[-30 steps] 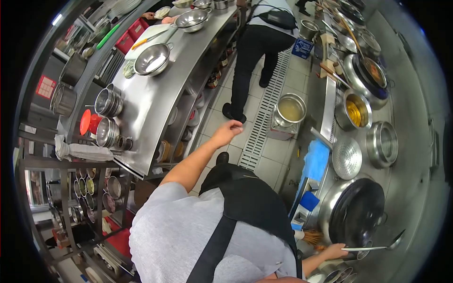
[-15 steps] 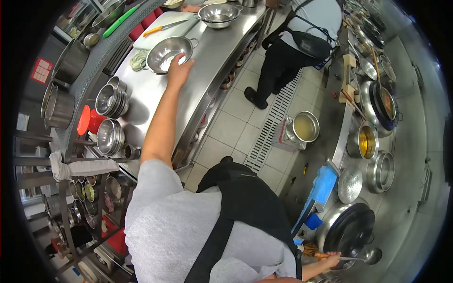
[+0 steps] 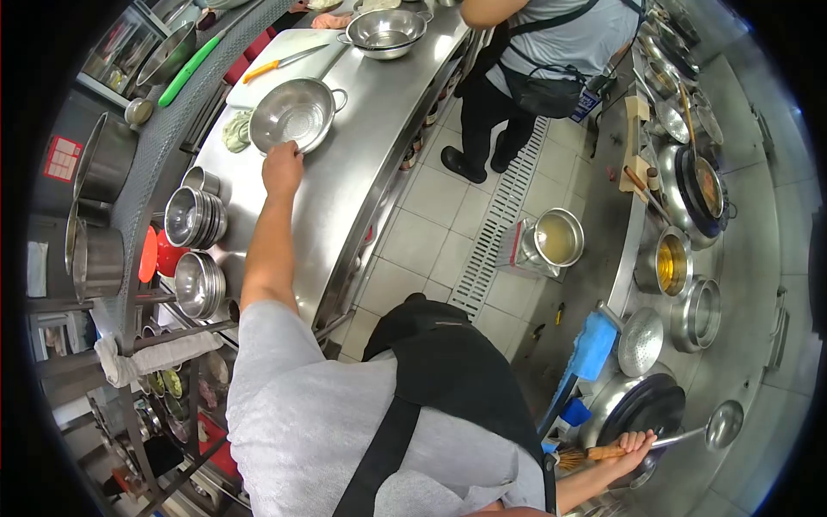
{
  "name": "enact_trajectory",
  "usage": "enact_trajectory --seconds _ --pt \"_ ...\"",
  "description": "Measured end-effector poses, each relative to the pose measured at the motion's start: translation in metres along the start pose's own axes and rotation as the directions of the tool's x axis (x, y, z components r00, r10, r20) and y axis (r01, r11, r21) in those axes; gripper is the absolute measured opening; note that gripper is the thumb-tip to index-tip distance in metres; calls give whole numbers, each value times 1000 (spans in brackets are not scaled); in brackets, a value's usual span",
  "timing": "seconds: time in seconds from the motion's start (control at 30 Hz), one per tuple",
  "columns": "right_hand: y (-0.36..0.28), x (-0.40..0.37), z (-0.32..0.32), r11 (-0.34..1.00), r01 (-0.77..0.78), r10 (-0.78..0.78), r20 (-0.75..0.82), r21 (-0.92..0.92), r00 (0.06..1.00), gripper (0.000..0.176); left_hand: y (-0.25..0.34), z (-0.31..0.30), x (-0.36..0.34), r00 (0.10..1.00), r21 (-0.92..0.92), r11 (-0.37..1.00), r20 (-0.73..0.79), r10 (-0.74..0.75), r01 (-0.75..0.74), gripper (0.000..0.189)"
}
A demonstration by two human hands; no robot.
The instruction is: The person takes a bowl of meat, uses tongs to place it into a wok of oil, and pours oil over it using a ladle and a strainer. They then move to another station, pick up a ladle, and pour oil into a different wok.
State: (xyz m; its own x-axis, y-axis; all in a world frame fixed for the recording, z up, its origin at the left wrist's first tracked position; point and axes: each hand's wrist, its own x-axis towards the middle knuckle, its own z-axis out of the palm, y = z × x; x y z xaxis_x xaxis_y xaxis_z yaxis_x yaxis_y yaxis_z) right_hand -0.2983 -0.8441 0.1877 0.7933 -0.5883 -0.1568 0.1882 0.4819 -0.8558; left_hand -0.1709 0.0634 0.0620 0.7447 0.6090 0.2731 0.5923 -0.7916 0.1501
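My left hand [image 3: 282, 170] is at the near rim of a metal colander [image 3: 297, 112], fingers closed on the rim. The colander rests at the counter's edge side of a white cutting board [image 3: 297, 47], beside a pale green cloth-like or leafy item [image 3: 238, 132]. On the board lies a knife [image 3: 280, 64] with a yellow handle. Over the stove at the lower right, my right hand [image 3: 636, 443] is wrapped round a ladle [image 3: 722, 426] by its wooden-ended handle. The ladle's bowl points right, past a dark wok [image 3: 642, 409].
Stacked metal bowls [image 3: 195, 215] stand on the steel counter [image 3: 362, 129], with another colander [image 3: 385, 30] farther along. A co-worker [image 3: 551, 60] stands in the aisle. A pot of cloudy liquid [image 3: 558, 237] is beside the floor grate. A blue cloth [image 3: 593, 345] hangs at the stove edge.
My left hand has closed on the colander's rim, its fingers less spread than before. My right hand has raised the ladle up and rightward. The co-worker has shifted and an arm now shows.
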Motion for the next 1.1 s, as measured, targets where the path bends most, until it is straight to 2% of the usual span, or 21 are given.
enact_trajectory --seconds 0.07,0.1,0.13,0.2,0.23,0.27,0.33,0.37,0.43,0.47,0.53,0.6,0.67,0.73,0.8,0.87,0.93,1.0,1.07,1.1 --pt "11 5 18 993 -106 92 212 55 973 31 0 -2 6 999 66 996 0 -55 54 12" --pt "15 5 33 996 -86 78 219 28 973 32 5 -8 12 979 121 979 108 -175 162 19" --pt "24 13 46 994 -102 88 229 49 969 32 8 -12 20 980 135 976 84 -180 168 19" --pt "31 21 67 997 -54 41 213 55 976 32 18 -3 23 977 86 979 -122 -175 186 29" --pt "37 27 74 999 -2 8 120 -50 993 33 28 -5 27 984 32 991 -128 -126 131 38" --pt "44 36 74 994 -2 15 129 -106 991 32 44 -7 24 984 32 990 -124 -130 135 38" --pt "49 38 84 983 -70 85 83 -169 993 29 71 -10 26 988 -110 994 -148 -33 17 41" --pt "51 46 73 983 -77 93 87 -169 992 29 81 -10 26 988 -104 994 -149 -38 23 41" --pt "52 63 40 945 -316 327 235 -84 915 27 105 -3 22 998 -206 977 -32 49 -55 48" --pt "58 48 59 939 -306 329 153 -156 932 27 117 4 16 999 -203 978 -13 44 -45 48" --pt "74 33 65 906 -340 386 167 -252 907 26 136 11 11 983 -298 944 73 170 -141 56" --pt "84 21 69 868 -404 473 234 -289 850 24 157 13 6 978 -337 933 121 172 -122 60" --pt "92 4 85 848 -422 498 212 -321 841 25 170 14 21 977 -391 911 111 185 -128 63" --pt "105 -10 105 755 -440 581 186 -487 792 28 179 28 29 971 -582 811 153 183 -61 66" --pt "117 -22 127 744 -426 587 198 -515 785 33 182 49 35 966 -608 790 155 208 -72 65" --pt "130 -32 153 645 -450 701 244 -618 670 35 185 57 30 960 -714 700 186 209 -14 60" --pt "146 -38 178 624 -448 720 250 -640 647 38 181 59 36 965 -761 648 187 182 25 59" --pt "165 -42 209 498 -405 811 248 -767 529 40 164 60 51 964 -794 604 209 166 68 58" --pt "173 -51 250 472 -352 820 255 -808 513 43 147 64 70 962 -793 571 273 20 213 55" --pt "178 -55 269 453 -349 849 277 -820 450 45 138 63 81 978 -811 558 206 -8 176 53"
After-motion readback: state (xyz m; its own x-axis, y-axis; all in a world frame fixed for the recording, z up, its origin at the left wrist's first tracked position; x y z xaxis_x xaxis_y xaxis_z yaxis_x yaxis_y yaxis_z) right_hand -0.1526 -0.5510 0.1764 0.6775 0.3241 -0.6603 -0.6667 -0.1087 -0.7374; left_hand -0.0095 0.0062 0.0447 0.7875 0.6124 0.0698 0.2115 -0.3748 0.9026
